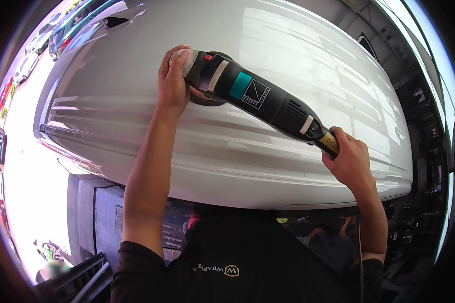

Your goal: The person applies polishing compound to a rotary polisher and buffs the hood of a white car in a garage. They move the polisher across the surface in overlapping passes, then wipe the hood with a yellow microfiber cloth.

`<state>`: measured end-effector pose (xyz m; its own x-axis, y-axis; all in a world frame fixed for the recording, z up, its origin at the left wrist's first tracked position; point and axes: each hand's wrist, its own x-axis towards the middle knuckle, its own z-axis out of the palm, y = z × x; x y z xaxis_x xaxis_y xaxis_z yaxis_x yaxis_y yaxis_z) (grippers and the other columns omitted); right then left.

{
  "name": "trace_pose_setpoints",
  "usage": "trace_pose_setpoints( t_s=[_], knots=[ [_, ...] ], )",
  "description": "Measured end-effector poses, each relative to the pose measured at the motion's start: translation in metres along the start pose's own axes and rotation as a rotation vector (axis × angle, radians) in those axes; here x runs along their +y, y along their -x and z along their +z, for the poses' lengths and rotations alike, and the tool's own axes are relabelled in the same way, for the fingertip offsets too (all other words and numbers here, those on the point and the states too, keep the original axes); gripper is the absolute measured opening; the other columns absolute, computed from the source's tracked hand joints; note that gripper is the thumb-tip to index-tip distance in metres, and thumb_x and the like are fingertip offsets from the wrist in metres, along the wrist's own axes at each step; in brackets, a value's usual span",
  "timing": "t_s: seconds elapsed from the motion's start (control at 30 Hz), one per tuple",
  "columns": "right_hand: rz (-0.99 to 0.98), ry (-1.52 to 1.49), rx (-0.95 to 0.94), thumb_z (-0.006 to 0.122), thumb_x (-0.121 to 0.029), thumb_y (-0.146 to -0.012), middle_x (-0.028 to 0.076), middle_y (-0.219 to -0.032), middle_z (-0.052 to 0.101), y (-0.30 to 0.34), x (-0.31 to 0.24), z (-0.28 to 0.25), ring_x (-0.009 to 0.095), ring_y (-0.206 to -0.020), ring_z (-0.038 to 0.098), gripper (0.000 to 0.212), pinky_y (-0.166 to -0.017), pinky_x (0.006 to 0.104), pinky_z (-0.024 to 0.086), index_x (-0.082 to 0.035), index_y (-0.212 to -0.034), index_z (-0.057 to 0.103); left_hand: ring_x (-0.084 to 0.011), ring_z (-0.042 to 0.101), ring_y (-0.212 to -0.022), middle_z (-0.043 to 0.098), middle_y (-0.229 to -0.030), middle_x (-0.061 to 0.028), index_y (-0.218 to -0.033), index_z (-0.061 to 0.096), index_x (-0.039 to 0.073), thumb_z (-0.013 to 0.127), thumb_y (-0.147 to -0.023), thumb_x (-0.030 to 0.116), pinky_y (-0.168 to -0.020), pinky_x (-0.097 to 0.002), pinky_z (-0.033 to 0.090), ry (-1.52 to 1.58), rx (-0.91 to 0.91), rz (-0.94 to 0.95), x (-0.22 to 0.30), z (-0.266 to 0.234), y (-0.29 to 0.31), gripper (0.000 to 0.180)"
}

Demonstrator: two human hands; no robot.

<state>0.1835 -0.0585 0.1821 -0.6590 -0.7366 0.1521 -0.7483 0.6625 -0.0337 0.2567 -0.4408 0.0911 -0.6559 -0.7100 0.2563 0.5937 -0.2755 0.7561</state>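
Note:
A long black power polisher (283, 108) lies slantwise over a white, ridged vehicle panel (227, 161). My left hand (173, 83) is wrapped round the polisher's pale-covered head end at the upper left, thumb on top. Round the rear handle, at the lower right, my right hand (350, 155) is closed. Beneath the head, part of the round polishing pad (206, 101) shows against the panel; the tool covers the rest. Strips of pale tape and a teal label mark the black casing.
The panel curves down to its near edge in front of my body. Below left stands a blue-grey cabinet (106, 212) beside dark rails (81, 278). Parked cars (25, 68) line the bright outdoor area at left. Dark shelving or equipment (414, 227) is at right.

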Motion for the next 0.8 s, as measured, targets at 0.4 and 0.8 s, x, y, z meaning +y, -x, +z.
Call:
trace_pose_setpoints(
  t_s=[0.4,0.8],
  knots=[
    [0.189,0.062,0.087,0.075,-0.007,-0.071,0.019,-0.086,0.068,0.09,0.12,-0.023,0.043,-0.079,0.067,0.04,-0.07,0.0489,0.052,-0.004,-0.109,0.062,-0.0125,0.062,-0.092,0.062,-0.104,-0.0064,-0.12,0.056,0.005,0.061,-0.1,0.027,-0.077,-0.0275,0.057,-0.142,-0.25,-0.142,-0.077,0.124,0.058,0.03],
    [0.235,-0.015,0.084,0.075,-0.007,-0.073,0.02,-0.081,0.067,0.108,0.18,-0.022,0.043,-0.075,0.066,0.033,-0.069,0.0449,0.052,-0.003,-0.103,0.062,-0.0123,0.061,-0.093,0.062,-0.105,-0.0075,-0.12,0.056,0.005,0.061,-0.1,0.028,-0.084,-0.0278,0.053,-0.134,-0.302,-0.171,-0.108,0.175,0.069,0.031]
  ],
)
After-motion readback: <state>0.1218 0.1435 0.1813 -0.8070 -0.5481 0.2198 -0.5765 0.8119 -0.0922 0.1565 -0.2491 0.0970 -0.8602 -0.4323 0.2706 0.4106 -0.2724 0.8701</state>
